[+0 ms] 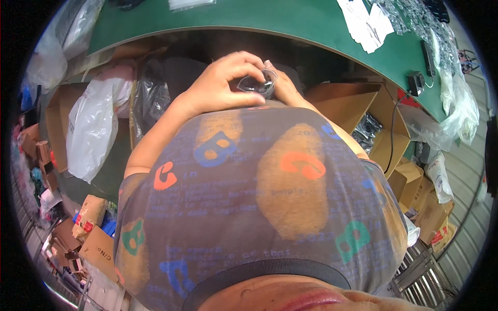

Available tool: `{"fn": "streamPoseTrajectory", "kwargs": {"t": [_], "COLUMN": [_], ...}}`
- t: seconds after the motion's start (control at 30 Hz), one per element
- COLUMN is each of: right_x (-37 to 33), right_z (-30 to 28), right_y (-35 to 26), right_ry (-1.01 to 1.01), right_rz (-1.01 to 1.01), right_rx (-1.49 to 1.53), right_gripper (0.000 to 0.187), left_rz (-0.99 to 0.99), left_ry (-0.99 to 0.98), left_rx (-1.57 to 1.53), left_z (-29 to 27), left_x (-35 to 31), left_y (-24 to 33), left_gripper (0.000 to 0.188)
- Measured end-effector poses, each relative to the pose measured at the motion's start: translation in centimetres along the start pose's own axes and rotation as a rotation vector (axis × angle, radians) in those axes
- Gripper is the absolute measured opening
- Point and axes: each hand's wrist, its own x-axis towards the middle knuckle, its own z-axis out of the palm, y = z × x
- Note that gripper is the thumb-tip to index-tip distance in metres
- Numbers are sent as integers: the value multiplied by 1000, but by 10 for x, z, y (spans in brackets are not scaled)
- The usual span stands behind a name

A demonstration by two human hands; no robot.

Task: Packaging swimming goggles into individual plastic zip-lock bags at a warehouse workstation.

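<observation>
Close to my chest, below the edge of the green table (pixel 290 23), both hands hold a small clear plastic piece with a dark part inside (pixel 258 84). My left hand (pixel 223 80) curls over it from the left, fingertips pinching its top. My right hand (pixel 282 88) grips it from the right; most of that hand is hidden behind my patterned shirt (pixel 259 197).
Open cardboard boxes (pixel 358 103) stand under the table at right, one holding dark bagged items. White and dark plastic bags (pixel 93 124) pile up at left. Paper slips (pixel 365 23) and clear bagged parts (pixel 441 41) lie on the table's right end. More cartons (pixel 96 249) sit lower left.
</observation>
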Motion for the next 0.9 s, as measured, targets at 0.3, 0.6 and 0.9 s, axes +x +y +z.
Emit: {"fn": "streamPoseTrajectory", "kwargs": {"t": [0.3, 0.6, 0.9], "right_x": [2, 7, -28], "right_z": [4, -6, -19], "right_y": [2, 17, -20], "right_ry": [8, -42, 36], "right_rz": [-44, -137, -440], "right_rx": [-51, -70, -26], "right_gripper": [58, 56, 43], "left_rz": [-185, -434, -416], "left_ry": [12, 47, 163], "left_rx": [-42, -294, -150], "left_z": [22, 25, 25], "left_x": [-14, -11, 4], "left_y": [-18, -22, -33], "left_gripper": [12, 15, 16]}}
